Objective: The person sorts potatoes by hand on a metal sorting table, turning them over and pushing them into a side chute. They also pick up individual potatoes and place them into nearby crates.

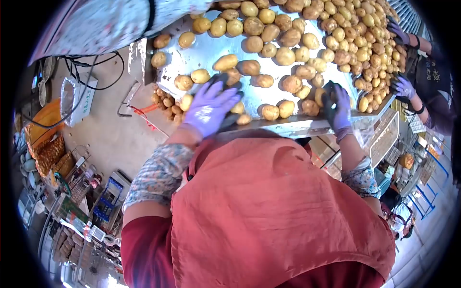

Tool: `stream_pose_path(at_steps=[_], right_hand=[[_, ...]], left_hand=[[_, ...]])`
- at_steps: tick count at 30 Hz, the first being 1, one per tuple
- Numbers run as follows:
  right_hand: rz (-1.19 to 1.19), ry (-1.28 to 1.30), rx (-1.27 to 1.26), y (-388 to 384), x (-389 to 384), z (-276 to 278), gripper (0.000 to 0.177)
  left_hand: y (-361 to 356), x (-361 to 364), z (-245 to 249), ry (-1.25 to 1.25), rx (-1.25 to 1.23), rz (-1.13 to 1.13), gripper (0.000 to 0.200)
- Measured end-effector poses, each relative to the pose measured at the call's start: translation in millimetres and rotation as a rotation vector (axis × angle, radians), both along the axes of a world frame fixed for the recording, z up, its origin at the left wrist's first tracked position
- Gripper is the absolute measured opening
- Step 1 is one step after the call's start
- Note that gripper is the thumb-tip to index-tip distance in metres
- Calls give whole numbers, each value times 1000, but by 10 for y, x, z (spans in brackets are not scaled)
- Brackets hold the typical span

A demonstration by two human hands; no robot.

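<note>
Both of my hands wear purple gloves with dark fingers. My left hand (211,108) lies spread over several potatoes near the left end of the metal table (211,53); a brown potato (232,77) is at its fingertips. Its palm hides part of what is beneath. My right hand (340,108) rests at the table's front edge, fingers extended and apart, beside a potato (319,97). I see no potato held in it. Between my hands lie loose potatoes, among them a yellow one (286,108) and a browner one (292,84).
A dense heap of potatoes (360,43) covers the table's right side. A co-worker's gloved hands (404,87) are at its far right edge. More potatoes (167,103) sit below the left end. A white box (79,101) and orange sacks (50,149) stand on the left.
</note>
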State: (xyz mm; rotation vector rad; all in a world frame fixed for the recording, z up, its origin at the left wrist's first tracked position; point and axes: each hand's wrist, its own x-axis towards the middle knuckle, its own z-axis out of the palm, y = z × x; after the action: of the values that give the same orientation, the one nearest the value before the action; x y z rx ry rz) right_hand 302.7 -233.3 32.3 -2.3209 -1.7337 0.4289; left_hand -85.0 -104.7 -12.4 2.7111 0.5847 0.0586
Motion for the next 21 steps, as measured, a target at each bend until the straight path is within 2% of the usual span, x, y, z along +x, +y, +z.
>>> stream_pose_path(at_steps=[2,4,6,7,8,9,10,11,12,13,14,16,17,18,20,21], right_hand=[[150,-304,-201,-121,-556,208,52],[234,55,-48,-242,-775,249,56],[286,189,47,-151,-857,334,52],[284,240,113,-90,-805,307,50],[285,292,180,-7,-743,253,48],[180,243,245,156,-703,180,40],[-121,399,109,248,-706,210,44],[-41,187,14,282,-790,99,49],[39,-29,-77,277,-902,-62,53],[198,27,-3,149,-1115,-218,59],[352,80,69,25,-1326,-292,65],[489,246,-78,119,-1502,-45,64],[550,391,13,201,-1488,20,59],[453,368,112,234,-1372,-38,57],[261,315,314,324,-890,-218,52],[188,205,343,450,-586,-180,50]], left_hand=[[-25,-356,184,-98,-119,165,50],[71,-749,87,-66,-40,317,55],[162,-745,376,-232,45,522,51],[208,-652,572,-326,3,575,48],[200,-641,546,-406,-13,643,47],[169,-609,488,-494,-64,717,46],[115,-564,415,-583,-117,793,46],[46,-500,331,-720,-314,899,45],[4,-436,275,-763,-368,929,44],[-35,-372,217,-808,-422,960,44],[-69,-305,177,-841,-442,956,45],[-151,-210,389,-472,-174,547,47],[-280,-286,276,-306,-135,289,48],[-420,-310,333,-27,-73,113,46],[-505,-517,355,-132,-205,173,44],[-476,-699,245,-183,-170,208,42]])
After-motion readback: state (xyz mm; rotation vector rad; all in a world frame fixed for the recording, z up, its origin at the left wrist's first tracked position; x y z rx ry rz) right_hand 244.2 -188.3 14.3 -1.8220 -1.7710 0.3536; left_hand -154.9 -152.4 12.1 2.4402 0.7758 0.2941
